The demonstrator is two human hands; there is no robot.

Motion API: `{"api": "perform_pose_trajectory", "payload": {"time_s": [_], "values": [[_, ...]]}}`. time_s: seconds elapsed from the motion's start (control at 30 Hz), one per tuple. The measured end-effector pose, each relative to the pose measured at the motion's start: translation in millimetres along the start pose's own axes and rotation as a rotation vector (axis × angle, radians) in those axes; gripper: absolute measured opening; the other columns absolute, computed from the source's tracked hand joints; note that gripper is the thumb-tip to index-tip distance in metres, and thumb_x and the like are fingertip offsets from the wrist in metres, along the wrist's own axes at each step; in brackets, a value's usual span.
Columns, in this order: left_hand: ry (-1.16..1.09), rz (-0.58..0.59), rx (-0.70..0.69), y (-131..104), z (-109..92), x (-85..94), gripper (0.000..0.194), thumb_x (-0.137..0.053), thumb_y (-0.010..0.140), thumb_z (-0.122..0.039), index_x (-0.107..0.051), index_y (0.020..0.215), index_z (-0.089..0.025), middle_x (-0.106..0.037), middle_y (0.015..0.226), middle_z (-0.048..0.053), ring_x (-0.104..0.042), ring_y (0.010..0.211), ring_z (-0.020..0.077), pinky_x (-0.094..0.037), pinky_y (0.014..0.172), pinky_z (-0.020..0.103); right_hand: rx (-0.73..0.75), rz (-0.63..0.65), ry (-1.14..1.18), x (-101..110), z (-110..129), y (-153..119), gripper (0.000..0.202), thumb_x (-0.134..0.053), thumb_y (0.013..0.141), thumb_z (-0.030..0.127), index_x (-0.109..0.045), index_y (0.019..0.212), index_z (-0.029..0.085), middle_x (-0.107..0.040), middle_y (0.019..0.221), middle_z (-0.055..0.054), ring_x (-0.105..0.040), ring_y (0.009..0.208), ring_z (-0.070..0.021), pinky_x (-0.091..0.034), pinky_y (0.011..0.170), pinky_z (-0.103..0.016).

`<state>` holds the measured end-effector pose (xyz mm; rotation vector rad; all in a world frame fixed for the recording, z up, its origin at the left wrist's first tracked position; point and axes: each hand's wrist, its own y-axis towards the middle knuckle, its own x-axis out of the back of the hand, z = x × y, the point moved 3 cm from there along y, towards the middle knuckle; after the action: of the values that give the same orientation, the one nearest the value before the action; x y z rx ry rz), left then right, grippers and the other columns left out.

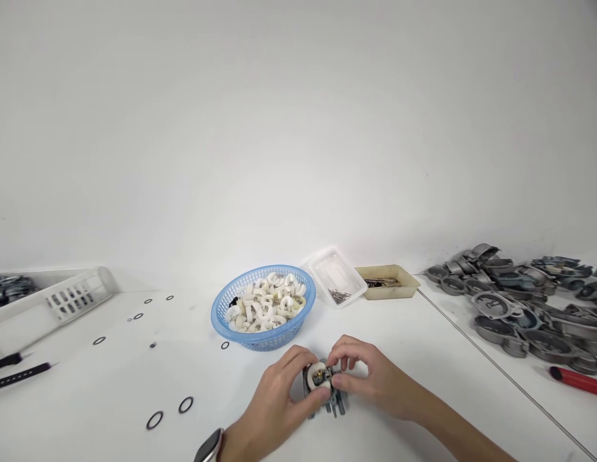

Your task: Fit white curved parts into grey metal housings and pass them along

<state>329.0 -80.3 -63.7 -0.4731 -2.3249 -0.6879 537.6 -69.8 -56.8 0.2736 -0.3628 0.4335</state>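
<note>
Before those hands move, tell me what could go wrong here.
1. The white piece could shift on the metal part if the grip of the left hand slackens while the right hand is at its other side.
2. The clear tray looks tilted beside the beige tray, so a knock might spill its metal pins.
3. Loose black rings lie left of the hands; a forearm could sweep them away.

Left fingers (316, 400) hold a metal part (319, 377); right fingers (349, 383) touch it.
</note>
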Motion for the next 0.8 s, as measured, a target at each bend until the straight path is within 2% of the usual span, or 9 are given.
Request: {"api": "perform_pose_trajectory", "payload": {"time_s": [0.4,0.5,0.57,0.67,0.73,0.8], "values": [[-0.019,-0.004,0.0,2,1,1.5,0.022,-0.07,0.093,-0.035,-0.065,0.113,-0.026,-0.063,0.109,0.002,-0.062,0.096,0.0182,-0.048,0.085,0.027,0.002,-0.013,-0.054,-1,-3,-1,0.014,-0.071,0.087,0.035,-0.076,0.098,0.028,-0.067,0.104,-0.004,-0.059,0.094,-0.0219,-0.047,0.09,-0.036],[-0.014,0.0,-0.004,2,-1,2.5,0.022,-0.069,0.093,-0.038,-0.066,0.111,-0.026,-0.063,0.108,0.002,-0.062,0.096,0.0188,-0.048,0.086,0.028,0.042,-0.018,-0.072,-1,0,-2,0.015,-0.07,0.089,0.033,-0.074,0.101,0.028,-0.067,0.107,-0.004,-0.06,0.097,-0.0216,-0.047,0.092,-0.036],[-0.003,0.003,-0.009,1,1,3.6,0.029,-0.067,0.094,-0.045,-0.064,0.116,-0.026,-0.064,0.111,0.003,-0.062,0.098,0.0203,-0.049,0.088,0.029,0.109,-0.009,-0.069,-2,4,-3,0.03,-0.075,0.085,0.034,-0.071,0.114,0.027,-0.066,0.12,-0.005,-0.061,0.107,-0.0232,-0.047,0.098,-0.036],[-0.013,-0.04,0.006,-2,12,6.4,0.039,-0.046,0.104,-0.052,-0.057,0.132,-0.029,-0.064,0.118,0.004,-0.062,0.105,0.0223,-0.049,0.093,0.033,0.221,0.034,-0.084,-7,10,-3,0.066,-0.088,0.072,0.04,-0.063,0.132,0.024,-0.062,0.134,-0.008,-0.061,0.12,-0.027,-0.046,0.105,-0.037],[-0.028,-0.091,0.029,-3,22,8.6,0.042,-0.036,0.106,-0.053,-0.054,0.137,-0.029,-0.065,0.118,0.004,-0.063,0.105,0.0225,-0.051,0.093,0.034,0.259,0.052,-0.15,-12,13,2,0.073,-0.09,0.068,0.042,-0.063,0.133,0.024,-0.066,0.129,-0.008,-0.064,0.115,-0.0265,-0.049,0.102,-0.035],[-0.018,-0.14,0.041,-2,31,10.0,0.044,-0.038,0.105,-0.055,-0.056,0.136,-0.03,-0.066,0.12,0.004,-0.064,0.106,0.023,-0.054,0.09,0.032,0.257,0.067,-0.256,-14,14,11,0.076,-0.091,0.065,0.042,-0.063,0.134,0.026,-0.07,0.123,-0.006,-0.067,0.109,-0.0248,-0.05,0.098,-0.032]]}}
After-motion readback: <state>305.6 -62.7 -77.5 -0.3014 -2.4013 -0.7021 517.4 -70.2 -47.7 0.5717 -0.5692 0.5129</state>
